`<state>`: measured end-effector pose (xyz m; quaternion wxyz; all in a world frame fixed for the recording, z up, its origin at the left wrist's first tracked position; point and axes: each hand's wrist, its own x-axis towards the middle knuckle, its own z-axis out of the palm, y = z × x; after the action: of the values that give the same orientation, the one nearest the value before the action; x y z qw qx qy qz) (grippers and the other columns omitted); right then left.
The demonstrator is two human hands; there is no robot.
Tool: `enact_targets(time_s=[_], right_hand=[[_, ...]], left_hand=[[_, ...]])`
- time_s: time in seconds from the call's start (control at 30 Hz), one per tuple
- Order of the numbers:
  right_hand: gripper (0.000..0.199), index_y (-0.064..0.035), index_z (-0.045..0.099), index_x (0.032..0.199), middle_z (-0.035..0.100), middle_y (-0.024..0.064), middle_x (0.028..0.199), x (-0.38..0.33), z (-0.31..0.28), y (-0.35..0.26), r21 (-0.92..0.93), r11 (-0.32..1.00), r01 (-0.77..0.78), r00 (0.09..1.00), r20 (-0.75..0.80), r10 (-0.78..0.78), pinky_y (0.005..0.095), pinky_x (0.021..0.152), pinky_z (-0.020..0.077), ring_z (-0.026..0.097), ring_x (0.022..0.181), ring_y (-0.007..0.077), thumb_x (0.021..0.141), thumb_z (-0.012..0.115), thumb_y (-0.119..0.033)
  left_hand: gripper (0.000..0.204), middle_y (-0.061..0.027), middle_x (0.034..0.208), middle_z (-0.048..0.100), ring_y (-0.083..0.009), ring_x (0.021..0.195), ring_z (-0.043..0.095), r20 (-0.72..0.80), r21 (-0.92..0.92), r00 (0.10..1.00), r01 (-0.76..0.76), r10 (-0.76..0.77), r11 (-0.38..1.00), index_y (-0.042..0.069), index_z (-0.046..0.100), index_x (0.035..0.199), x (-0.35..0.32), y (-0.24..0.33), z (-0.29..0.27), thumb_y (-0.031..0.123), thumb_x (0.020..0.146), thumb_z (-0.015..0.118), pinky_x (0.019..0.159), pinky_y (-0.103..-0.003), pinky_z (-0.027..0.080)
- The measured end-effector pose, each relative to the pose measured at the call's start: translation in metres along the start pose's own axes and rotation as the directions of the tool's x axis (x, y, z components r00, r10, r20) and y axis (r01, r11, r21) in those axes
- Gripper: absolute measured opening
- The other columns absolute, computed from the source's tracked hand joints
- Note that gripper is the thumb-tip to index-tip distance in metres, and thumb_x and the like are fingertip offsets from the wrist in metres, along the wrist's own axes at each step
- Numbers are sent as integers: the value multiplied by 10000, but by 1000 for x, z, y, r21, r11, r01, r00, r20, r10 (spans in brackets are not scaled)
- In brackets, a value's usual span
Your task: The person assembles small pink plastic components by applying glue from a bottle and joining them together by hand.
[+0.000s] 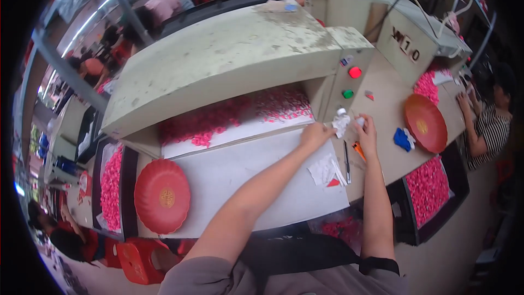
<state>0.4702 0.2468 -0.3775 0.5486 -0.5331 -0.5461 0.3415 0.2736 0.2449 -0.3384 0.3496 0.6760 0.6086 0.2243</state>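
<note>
Both my arms reach to the right end of the white work sheet [234, 175]. My left hand [316, 136] is closed, its fingertips pinching the side of a small white bottle [341, 122] that looks wrapped in crumpled paper. Just right of it my right hand [368, 132] is raised with its fingers curled around a small whitish piece, too small to name. Below the hands lie a slim black pen-like tool [346, 163], an orange-handled tool [358, 151] and crumpled white paper scraps [325, 170].
A pale machine [234, 49] with red [355, 72] and green buttons [348, 94] stands ahead, many pink pieces [202, 123] inside. Red bowls [164, 196] and black trays [129, 191] of pink pieces flank me. A blue bundle [403, 140] lies right. A co-worker [488, 120] sits far right.
</note>
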Motion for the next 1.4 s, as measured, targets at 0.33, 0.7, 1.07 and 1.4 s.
enact_targets(time_s=[0.33,0.7,1.07,1.4], right_hand=[[249,-12,417,1067,522,99,976,-48,-8,-70,153,986,72,995,-74,-61,240,750,412,517,885,138,833,494,-52],[241,2,420,1050,535,102,862,-121,71,-135,119,990,71,991,107,-84,222,515,420,507,610,105,828,463,-82],[145,2,427,947,568,87,681,-127,81,-139,227,973,-49,968,252,-10,222,471,408,528,520,113,813,426,-56],[160,-20,457,978,516,77,642,-135,86,-146,570,738,-361,912,381,152,248,432,404,494,507,140,858,437,-125]], left_hand=[[141,-109,698,612,-294,672,600,-362,-111,915,-232,178,966,30,562,709,-9,17,18,166,697,596,583,-400,466],[61,-59,709,603,-107,623,577,-74,-925,997,-69,2,374,31,515,831,-91,27,-54,90,824,525,577,-217,474],[172,-81,871,587,-134,763,564,64,-990,997,58,39,131,-3,567,916,-126,16,-76,100,839,453,747,-266,451],[149,-60,806,594,-111,761,536,213,-913,974,170,78,371,-9,582,902,-122,7,-70,66,801,503,727,-253,416]])
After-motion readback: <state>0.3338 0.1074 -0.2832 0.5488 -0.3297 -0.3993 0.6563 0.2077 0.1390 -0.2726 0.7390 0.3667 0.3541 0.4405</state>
